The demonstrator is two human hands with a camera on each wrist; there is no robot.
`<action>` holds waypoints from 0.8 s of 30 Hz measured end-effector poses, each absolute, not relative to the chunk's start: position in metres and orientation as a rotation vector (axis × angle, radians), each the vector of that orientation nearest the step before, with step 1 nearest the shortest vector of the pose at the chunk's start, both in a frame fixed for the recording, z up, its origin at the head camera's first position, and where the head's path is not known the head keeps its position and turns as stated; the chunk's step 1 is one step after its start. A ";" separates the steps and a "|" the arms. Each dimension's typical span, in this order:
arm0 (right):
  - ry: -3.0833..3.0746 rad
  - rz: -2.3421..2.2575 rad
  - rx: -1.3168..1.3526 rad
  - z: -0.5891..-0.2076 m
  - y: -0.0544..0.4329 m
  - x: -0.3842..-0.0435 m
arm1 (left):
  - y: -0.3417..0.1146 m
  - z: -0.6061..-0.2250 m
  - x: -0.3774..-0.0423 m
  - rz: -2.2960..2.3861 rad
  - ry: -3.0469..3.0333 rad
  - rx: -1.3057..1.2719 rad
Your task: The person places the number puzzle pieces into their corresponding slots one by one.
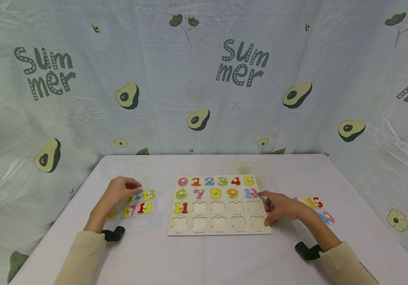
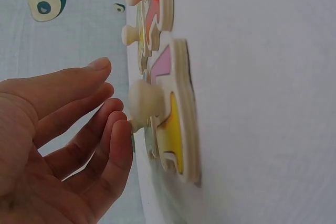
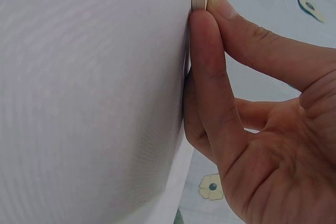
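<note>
A wooden number puzzle board [image 1: 220,234] lies in the middle of the table, digits 0 to 11 fitted in its upper recesses and bare recesses below. My right hand [image 1: 283,206] is at its right edge; the thumb [image 3: 223,6] rests on the near corner and a finger [image 3: 206,24] meets the side. My left hand [image 1: 116,193] hovers over the number pieces on the left, thumb apart from loosely bent fingers. Beneath it lie a 13 piece [image 1: 148,195], a partly hidden 12, a 17 piece [image 1: 129,211] and an 18 piece [image 1: 145,208]. Wooden knobs [image 2: 144,100] stand close to its fingertips.
To the right of my right hand lie a 15 piece [image 1: 316,202] and a piece ending in a pink 0 [image 1: 327,217], with others partly hidden by the hand. Behind the white table [image 1: 147,253] hangs an avocado-printed cloth [image 1: 168,79].
</note>
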State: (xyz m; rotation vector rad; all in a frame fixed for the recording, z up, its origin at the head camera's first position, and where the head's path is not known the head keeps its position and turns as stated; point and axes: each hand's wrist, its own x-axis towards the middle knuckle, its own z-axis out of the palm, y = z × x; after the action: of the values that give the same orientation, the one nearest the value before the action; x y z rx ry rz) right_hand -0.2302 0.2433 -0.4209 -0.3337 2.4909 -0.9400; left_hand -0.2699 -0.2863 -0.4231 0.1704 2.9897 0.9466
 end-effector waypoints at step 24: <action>2.491 -0.934 -0.353 -0.419 0.244 -0.231 | -0.306 -0.423 -0.270 0.908 2.907 0.151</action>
State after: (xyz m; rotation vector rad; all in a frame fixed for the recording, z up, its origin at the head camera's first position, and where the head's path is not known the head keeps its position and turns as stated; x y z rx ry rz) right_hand -0.2307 0.2436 -0.4188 -0.3530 2.4911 -0.9336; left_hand -0.2700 -0.3057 -0.4226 0.1509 2.9069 0.9083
